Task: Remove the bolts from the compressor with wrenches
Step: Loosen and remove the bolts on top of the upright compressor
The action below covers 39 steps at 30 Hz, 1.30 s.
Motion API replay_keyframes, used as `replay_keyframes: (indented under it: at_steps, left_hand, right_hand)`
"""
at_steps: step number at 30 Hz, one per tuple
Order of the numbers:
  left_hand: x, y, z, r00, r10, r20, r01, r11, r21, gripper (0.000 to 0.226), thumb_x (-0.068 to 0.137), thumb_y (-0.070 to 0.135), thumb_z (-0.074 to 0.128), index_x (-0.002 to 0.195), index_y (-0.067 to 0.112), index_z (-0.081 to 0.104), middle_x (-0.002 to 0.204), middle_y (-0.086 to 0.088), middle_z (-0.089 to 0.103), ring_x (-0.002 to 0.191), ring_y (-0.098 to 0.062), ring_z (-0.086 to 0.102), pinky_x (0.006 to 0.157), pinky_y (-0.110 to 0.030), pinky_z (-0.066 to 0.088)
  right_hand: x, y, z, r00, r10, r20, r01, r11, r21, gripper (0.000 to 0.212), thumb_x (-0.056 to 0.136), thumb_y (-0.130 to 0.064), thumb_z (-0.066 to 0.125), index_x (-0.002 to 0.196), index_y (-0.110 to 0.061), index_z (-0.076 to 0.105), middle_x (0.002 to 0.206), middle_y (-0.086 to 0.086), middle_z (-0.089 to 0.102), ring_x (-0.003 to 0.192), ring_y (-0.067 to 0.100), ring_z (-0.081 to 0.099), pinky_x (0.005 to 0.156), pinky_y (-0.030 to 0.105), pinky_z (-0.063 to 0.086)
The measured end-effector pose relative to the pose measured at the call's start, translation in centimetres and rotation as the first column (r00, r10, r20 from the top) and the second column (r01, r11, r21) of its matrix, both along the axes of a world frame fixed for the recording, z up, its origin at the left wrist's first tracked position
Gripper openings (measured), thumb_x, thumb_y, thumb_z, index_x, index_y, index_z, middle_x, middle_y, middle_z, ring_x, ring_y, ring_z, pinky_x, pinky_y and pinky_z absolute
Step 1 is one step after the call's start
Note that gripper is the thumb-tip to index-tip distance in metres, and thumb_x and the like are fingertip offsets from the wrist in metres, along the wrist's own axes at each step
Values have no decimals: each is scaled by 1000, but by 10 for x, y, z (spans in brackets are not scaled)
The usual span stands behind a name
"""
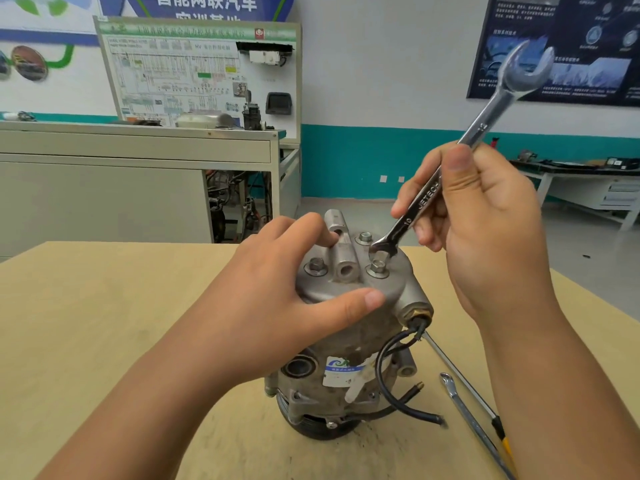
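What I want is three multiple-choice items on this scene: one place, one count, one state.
1. The spare silver wrench lies: A on the pale wooden table, right of the grey metal compressor; B on the compressor; C in the left hand.
2. Hex bolt heads showing on the compressor's top: A one; B three; C six.
3. The silver open-end wrench in the right hand: A lies flat; B points away from the bolts; C has its lower end on a bolt.
Key: A, it lies on the tabletop; B, three heads show; C, its lower end sits on the near right bolt.
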<state>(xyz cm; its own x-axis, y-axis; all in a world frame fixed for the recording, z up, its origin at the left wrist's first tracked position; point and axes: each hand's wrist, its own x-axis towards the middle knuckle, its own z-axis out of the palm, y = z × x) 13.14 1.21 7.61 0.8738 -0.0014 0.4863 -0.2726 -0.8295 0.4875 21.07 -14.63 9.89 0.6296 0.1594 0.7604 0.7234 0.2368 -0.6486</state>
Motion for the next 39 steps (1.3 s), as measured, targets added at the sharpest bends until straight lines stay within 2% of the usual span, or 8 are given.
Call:
replay_keyframes:
  at_steps: [16, 21, 24, 27, 29, 32, 35, 39]
  left_hand:
    - [1, 1, -2, 1000, 8, 21, -8, 1000, 14, 58, 52, 87, 41, 95, 50, 39, 107, 28, 46, 98, 7, 46, 71, -16, 37]
    - [2, 1, -2, 1000, 13, 24, -13, 1000, 24, 58, 52, 88, 40, 95, 49, 39, 107, 29, 46, 98, 7, 46, 71, -15, 37]
    - [2, 1, -2, 1000, 14, 22, -15, 1000, 22, 58, 52, 88, 39, 95, 50, 38, 107, 29, 45, 98, 7, 46, 71, -15, 37]
    - [1, 1, -2, 1000, 11, 21, -11, 1000, 16, 59, 52, 89, 41, 95, 49, 39, 106, 28, 45, 98, 6, 46, 70, -16, 37]
    - [0, 1, -2, 1000, 3, 17, -3, 1000, -1, 59, 53, 89, 45, 95, 47, 40, 106, 28, 45, 97, 6, 45, 71, -16, 37]
    - [0, 0, -1, 1000, 0, 15, 0, 1000, -12, 57, 53, 85, 44, 95, 46, 40, 107, 28, 45, 99, 6, 45, 73, -14, 36]
    - [0, 0, -2, 1000, 1, 14, -1, 1000, -13, 57, 53, 85, 43, 94, 46, 40, 107, 28, 44, 98, 6, 45, 71, -14, 36]
    - [0, 0, -1, 1000, 3, 16, -3, 1000, -4, 59, 53, 89, 43, 95, 47, 39, 107, 29, 44, 97, 7, 45, 69, -14, 35]
  right_hand:
    - [5, 10, 1, 1000, 18, -23, -18, 1000, 7, 31, 97, -33, 34, 74, -21, 52, 58, -1, 65, 39, 6, 41, 41, 13, 34]
    - [11, 14, 4, 998, 6, -60, -8, 999, -43, 32, 98, -32, 34, 73, -22, 52, 52, -3, 63, 45, 8, 48, 45, 15, 38]
    - [12, 15, 7, 996, 35, -86, -35, 999, 0, 34, 101, -27, 31, 74, -18, 51, 49, -5, 60, 48, 7, 55, 53, 18, 44]
    - [11, 16, 10, 970, 184, -158, -165, 978, 127, 34, 102, -24, 30, 76, -14, 49, 49, -6, 56, 50, 8, 54, 59, 25, 50]
    - [10, 17, 12, 907, 373, -193, -326, 915, 236, 32, 101, -23, 28, 77, -11, 46, 51, -4, 51, 50, 10, 50, 55, 25, 50]
    - [11, 19, 15, 773, 597, -213, -491, 776, 396, 28, 101, -19, 27, 79, -10, 42, 53, -4, 38, 43, 6, 35, 43, 17, 35]
    - [13, 19, 14, 706, 664, -245, -518, 721, 461, 38, 102, -31, 21, 73, -15, 39, 50, -7, 29, 39, 4, 23, 36, 15, 22]
    - [13, 19, 18, 681, 674, -286, -513, 718, 471, 49, 100, -47, 16, 65, -18, 33, 44, -9, 26, 34, 2, 20, 30, 15, 19]
